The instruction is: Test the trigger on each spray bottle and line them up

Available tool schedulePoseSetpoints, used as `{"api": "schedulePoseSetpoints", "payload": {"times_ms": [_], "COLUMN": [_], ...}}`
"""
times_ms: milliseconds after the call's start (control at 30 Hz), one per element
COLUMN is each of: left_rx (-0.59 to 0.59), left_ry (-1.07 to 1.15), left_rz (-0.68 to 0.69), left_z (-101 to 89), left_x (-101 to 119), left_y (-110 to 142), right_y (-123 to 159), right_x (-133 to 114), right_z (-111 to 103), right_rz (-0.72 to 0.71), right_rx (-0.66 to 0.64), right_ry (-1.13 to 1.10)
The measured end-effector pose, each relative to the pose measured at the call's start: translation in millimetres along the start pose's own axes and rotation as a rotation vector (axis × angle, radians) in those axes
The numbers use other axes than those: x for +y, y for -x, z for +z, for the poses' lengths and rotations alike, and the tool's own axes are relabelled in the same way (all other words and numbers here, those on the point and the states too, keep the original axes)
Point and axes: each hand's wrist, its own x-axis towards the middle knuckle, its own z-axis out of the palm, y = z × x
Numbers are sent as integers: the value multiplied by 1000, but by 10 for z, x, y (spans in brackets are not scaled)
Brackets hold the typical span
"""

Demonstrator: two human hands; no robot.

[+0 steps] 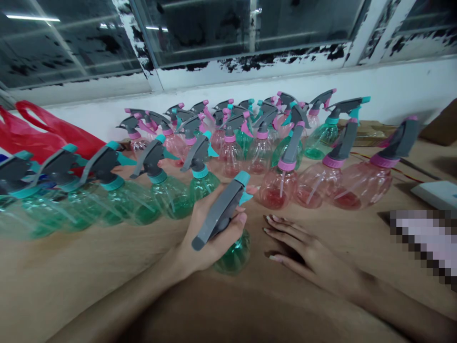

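My left hand (207, 233) is wrapped round the neck of a green spray bottle (233, 255), just under its grey trigger head with a turquoise nozzle. The bottle is upright near the table's front, and its collar is hidden by my fingers. To the right of it, my right hand (303, 247) lies palm down on the wooden table (143, 271), fingers stretched out and holding nothing. A pink spray bottle (278, 190) with a pink collar stands just beyond my right fingertips. Left of my left hand runs a row of green spray bottles (171, 195) with turquoise collars.
Several more pink and green spray bottles (230, 155) crowd the back, by the wall. A red plastic bag (53, 133) is at the left. At the right are a cardboard box (441, 124), a white box (437, 193) and a thin cable (410, 176). Windows (250, 28) rise behind.
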Motion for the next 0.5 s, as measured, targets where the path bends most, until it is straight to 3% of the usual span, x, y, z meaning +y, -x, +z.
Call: {"api": "schedulePoseSetpoints", "payload": {"times_ms": [500], "left_rx": [14], "left_ry": [-20], "left_rz": [29], "left_z": [10], "left_x": [-20], "left_y": [-1], "right_y": [-6], "right_x": [-2], "right_z": [1], "right_rz": [1], "right_rx": [-2], "right_ry": [9]}}
